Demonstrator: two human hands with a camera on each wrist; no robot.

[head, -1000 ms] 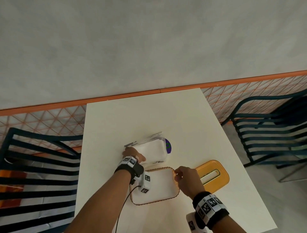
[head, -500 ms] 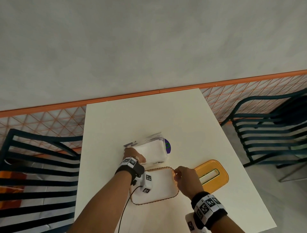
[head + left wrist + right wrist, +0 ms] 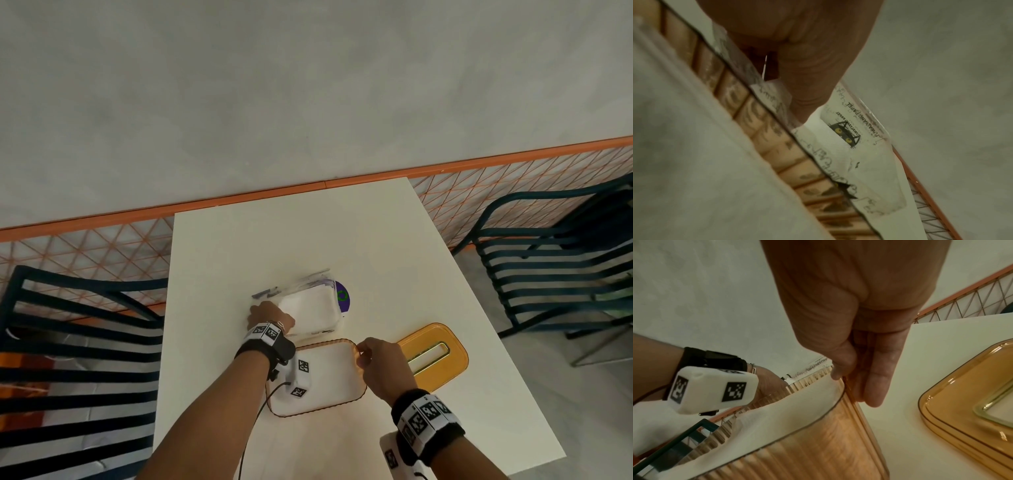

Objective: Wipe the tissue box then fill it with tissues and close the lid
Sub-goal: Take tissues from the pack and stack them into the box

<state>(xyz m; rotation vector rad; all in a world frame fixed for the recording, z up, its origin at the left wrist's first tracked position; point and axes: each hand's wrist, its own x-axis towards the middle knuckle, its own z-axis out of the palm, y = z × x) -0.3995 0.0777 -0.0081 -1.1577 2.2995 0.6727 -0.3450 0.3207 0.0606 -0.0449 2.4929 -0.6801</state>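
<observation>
The amber ribbed tissue box (image 3: pixel 342 406) stands open on the white table (image 3: pixel 308 233), with white tissues (image 3: pixel 329 373) lying inside. My right hand (image 3: pixel 359 353) pinches its far right rim corner; the right wrist view shows thumb and fingers of that hand (image 3: pixel 849 374) on the box (image 3: pixel 818 451) rim. Just behind the box lies a clear-wrapped tissue pack (image 3: pixel 308 306). My left hand (image 3: pixel 263 308) grips its left end. In the left wrist view the thumb of this hand (image 3: pixel 801 65) digs into the cat-printed pack (image 3: pixel 849 129) beside the box (image 3: pixel 756 120) wall. The amber slotted lid (image 3: pixel 452 366) lies right of the box.
Dark slatted chairs stand at the left (image 3: pixel 78 342) and right (image 3: pixel 548 274) of the table. An orange mesh barrier (image 3: pixel 102 246) runs along the table's far edge below a grey wall. The lid (image 3: pixel 962 410) sits close to my right hand.
</observation>
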